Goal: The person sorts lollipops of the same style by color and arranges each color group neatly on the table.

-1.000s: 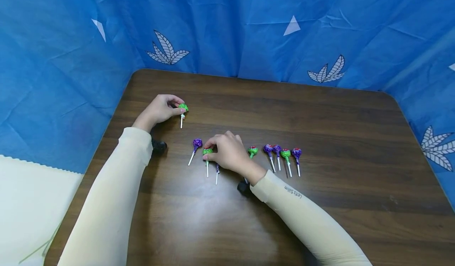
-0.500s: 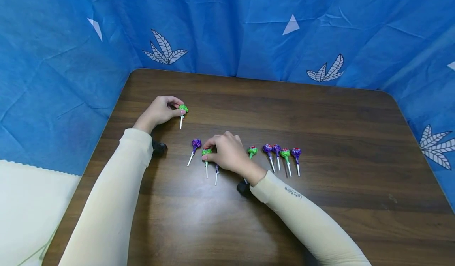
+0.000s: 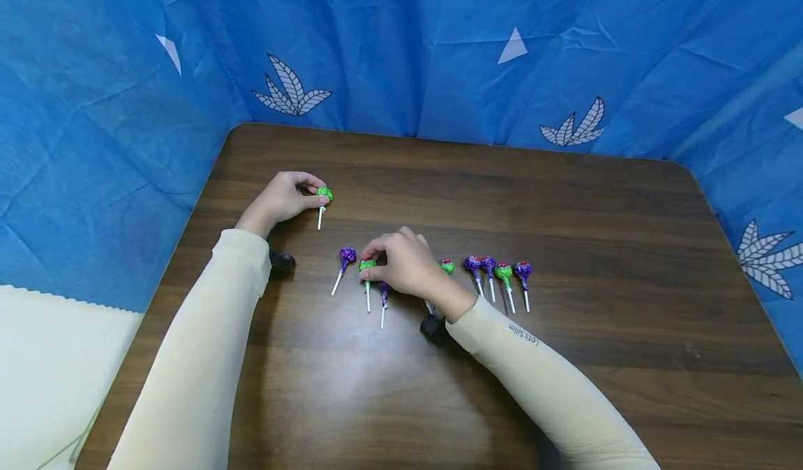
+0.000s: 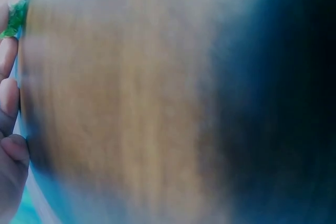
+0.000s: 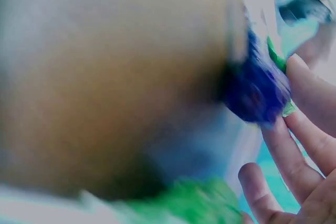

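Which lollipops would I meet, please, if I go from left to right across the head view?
First green lollipop in the left hand, first purple lollipop, second green lollipop in the right hand, second purple lollipop, third green lollipop, third purple lollipop, fourth purple lollipop, fourth green lollipop, fifth purple lollipop.

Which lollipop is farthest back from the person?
The green lollipop pinched in the left hand; it's farther back than all the others, and farthest left too.

My sleeves (image 3: 201, 337) are cream. I see green lollipops (image 3: 504, 271), purple lollipops (image 3: 523, 269), a brown, wood-grained tabletop (image 3: 596, 247) and a blue curtain (image 3: 389, 38) printed with white leaves (image 3: 290, 78).
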